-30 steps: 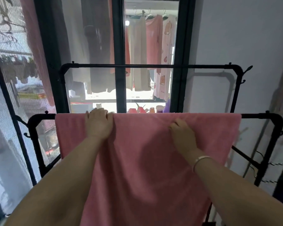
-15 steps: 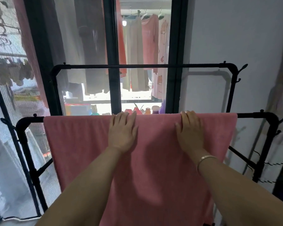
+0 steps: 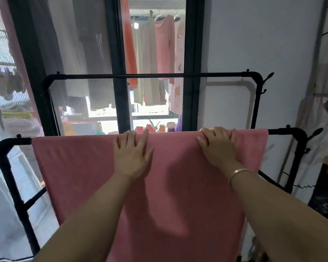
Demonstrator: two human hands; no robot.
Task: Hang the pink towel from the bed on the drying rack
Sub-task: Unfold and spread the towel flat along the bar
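A big dark window [image 3: 119,72] fills the wall, and clothes [image 3: 159,59] hang on hangers outside it. In front of the window stands a black drying rack [image 3: 284,131] with two bars, a higher one near the glass and a lower one nearer the person. The pink towel [image 3: 83,167] is draped over the lower bar and hangs down flat on the near side. It covers most of that bar, with bare black pipe showing at each end. Both hands rest on the towel just below the bar. The left hand [image 3: 132,156] lies flat near the middle of the bar, with straight, spread fingers. It holds nothing. The right hand [image 3: 219,146] is further toward the wall end, and its fingers bend over the top of the bar and press the cloth there. A thin bracelet [image 3: 239,172] sits on that wrist. The towel looks hung, so the job now seems to be smoothing it. To do that well, slide both hands out along the bar, away from each other, and press softly so the cloth stays flat. Do not tug down hard, or the towel may slip off the bar.
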